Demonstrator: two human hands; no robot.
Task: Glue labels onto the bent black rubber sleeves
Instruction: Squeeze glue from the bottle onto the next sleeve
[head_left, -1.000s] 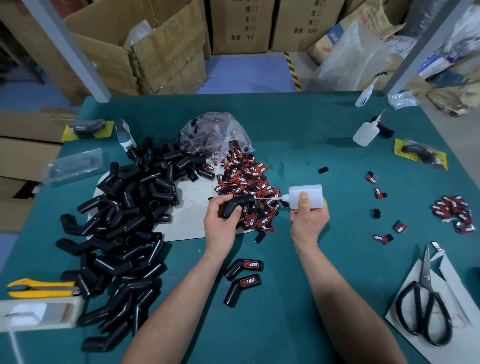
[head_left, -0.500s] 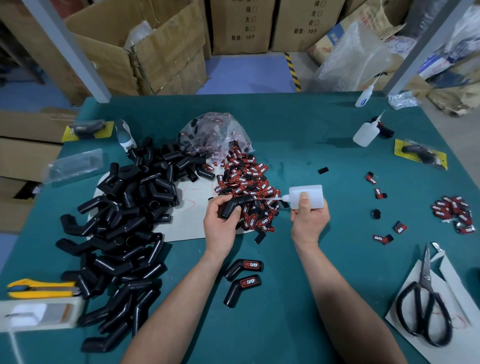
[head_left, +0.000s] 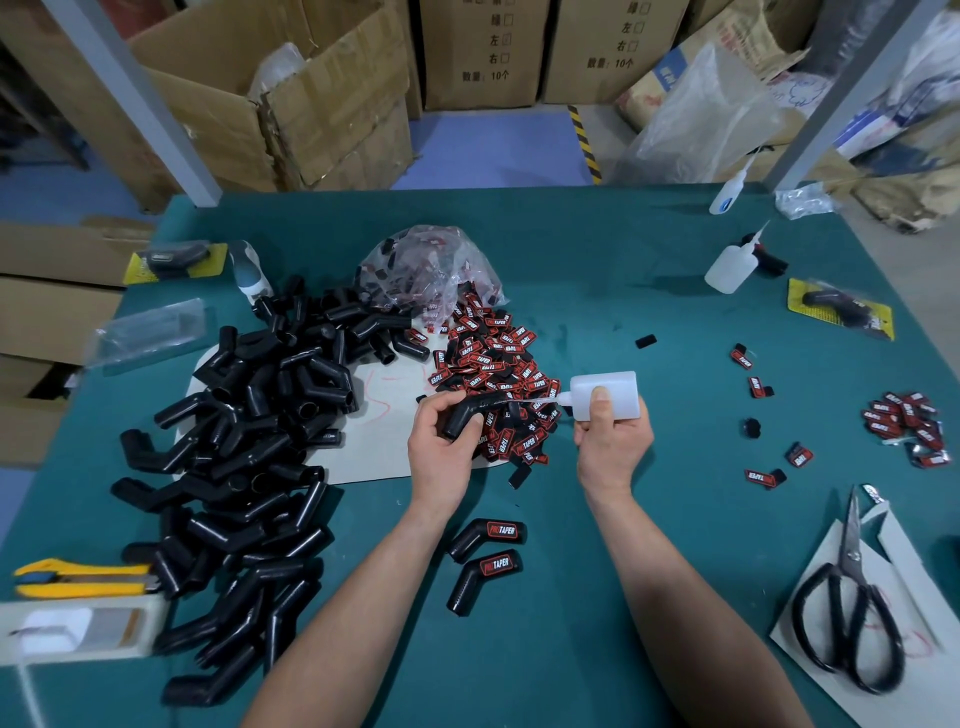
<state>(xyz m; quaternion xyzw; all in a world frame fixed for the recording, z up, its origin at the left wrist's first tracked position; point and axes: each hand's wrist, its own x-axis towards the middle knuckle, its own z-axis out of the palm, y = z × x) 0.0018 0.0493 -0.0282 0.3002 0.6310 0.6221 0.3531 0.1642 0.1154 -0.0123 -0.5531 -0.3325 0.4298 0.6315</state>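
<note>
Black rubber sleeve (head_left: 470, 413), bent at the middle, is held up off the green table (head_left: 597, 270), just in front of the label heap. The left hand (head_left: 441, 457) grips it, fingers curled over the far side & thumb pressed on the near side. The right hand (head_left: 613, 441) is wrapped round a white glue bottle (head_left: 605, 395) held sideways, thumb on its wall. The nozzle points left w/ its tip at the sleeve's right end; looks like it touches, can't be sure.

Behind both hands is the heap of red/black labels (head_left: 493, 364), spilling from a clear plastic bag (head_left: 431, 265). Two labelled sleeves (head_left: 488, 535) lie side by side on the table betw. the forearms, red labels up. To the left is a big pile of bare sleeves (head_left: 249, 441), partly on a pale sheet (head_left: 395, 452) which also runs under the label heap.

Further out on the right are a few loose labels, a smaller label heap (head_left: 909, 426) & black-handled scissors (head_left: 847, 608) on a white paper scrap. A 2nd squeeze bottle (head_left: 730, 265) is far right, a 3rd (head_left: 730, 192) at the table's back edge. A yellow utility knife (head_left: 83, 577) sits near the left edge. Cardboard boxes (head_left: 322, 104) stand on the floor beyond.
</note>
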